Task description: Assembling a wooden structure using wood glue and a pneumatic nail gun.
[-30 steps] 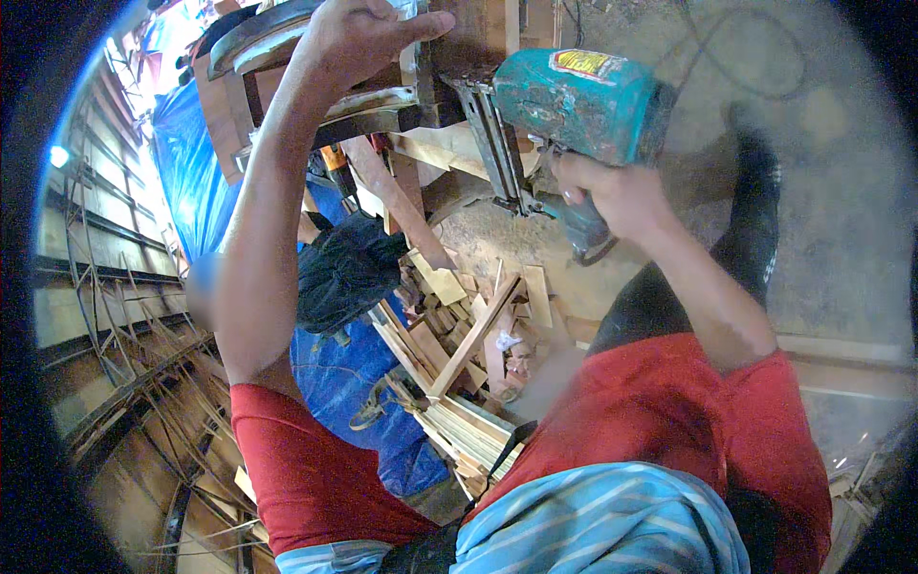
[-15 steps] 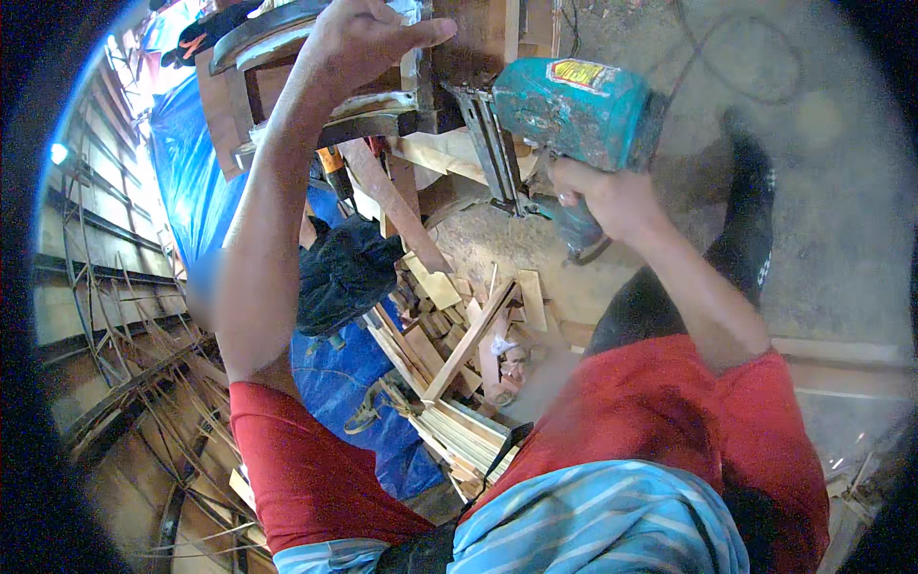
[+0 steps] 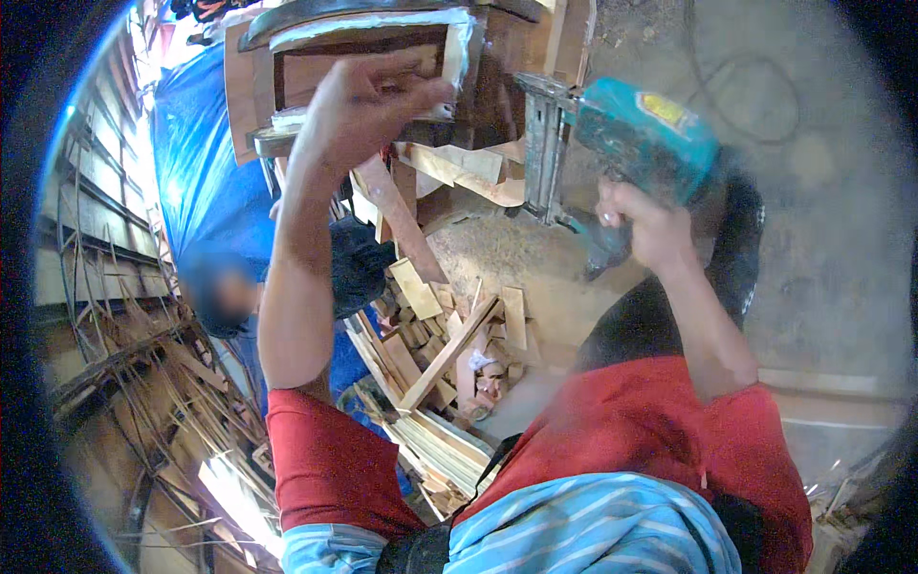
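My right hand (image 3: 645,222) grips a teal nail gun (image 3: 650,134) by its handle. The gun's metal magazine (image 3: 542,158) hangs beside the wooden piece, apart from it. At the top stands a curved wooden frame (image 3: 459,124) with a white coating along the edges of its opening. In front of that opening is my left hand (image 3: 378,100), its fingers apart and nothing visible in them. Whether its fingertips touch the frame I cannot tell.
Loose wood offcuts (image 3: 445,335) and long strips (image 3: 440,440) lie below. A blue tarp (image 3: 206,163) hangs at the left, near another person (image 3: 225,287). Bundled thin rods (image 3: 134,383) fill the far left. A cable (image 3: 755,139) loops on the floor.
My left hand has come down from the frame's upper part to its opening. The nail gun has shifted right and slightly down, away from the wood, and tilted.
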{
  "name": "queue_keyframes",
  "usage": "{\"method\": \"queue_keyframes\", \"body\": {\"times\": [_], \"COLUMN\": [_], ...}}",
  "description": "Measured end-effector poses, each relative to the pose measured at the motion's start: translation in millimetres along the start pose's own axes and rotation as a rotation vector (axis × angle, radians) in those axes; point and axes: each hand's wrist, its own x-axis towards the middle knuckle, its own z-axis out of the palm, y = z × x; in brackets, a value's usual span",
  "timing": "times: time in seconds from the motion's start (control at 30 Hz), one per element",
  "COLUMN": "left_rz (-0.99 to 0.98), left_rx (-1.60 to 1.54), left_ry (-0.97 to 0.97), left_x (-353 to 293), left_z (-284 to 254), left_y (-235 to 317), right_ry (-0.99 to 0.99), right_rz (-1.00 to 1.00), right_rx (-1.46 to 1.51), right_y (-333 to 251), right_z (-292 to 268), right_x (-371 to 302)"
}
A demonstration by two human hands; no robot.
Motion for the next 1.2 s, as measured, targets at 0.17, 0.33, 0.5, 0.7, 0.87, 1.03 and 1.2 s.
{"method": "queue_keyframes", "body": {"times": [0.17,0.33,0.5,0.7,0.87,1.03,1.2], "left_rz": [-0.195,0.046,0.067,0.063,-0.002,-0.034,-0.049], "left_rx": [0.229,0.606,0.563,0.638,0.624,0.522,0.504], "left_ry": [-0.061,0.243,0.271,0.204,0.150,0.094,0.060], "left_x": [-15,-20,-16,-9,-10,-6,-4], "left_z": [35,52,52,48,45,40,36], "left_y": [29,18,16,16,22,15,18], "right_ry": [0.003,0.034,0.039,0.043,0.038,-0.008,-0.007], "right_rz": [0.131,0.153,0.137,0.132,0.104,0.105,0.094], "right_rx": [-0.008,0.061,0.030,0.015,0.015,-0.074,-0.038], "right_y": [-4,-13,-17,-23,-21,-14,-19], "right_z": [-11,-5,7,16,19,14,20], "right_x": [-2,-5,-4,2,5,6,8]}}
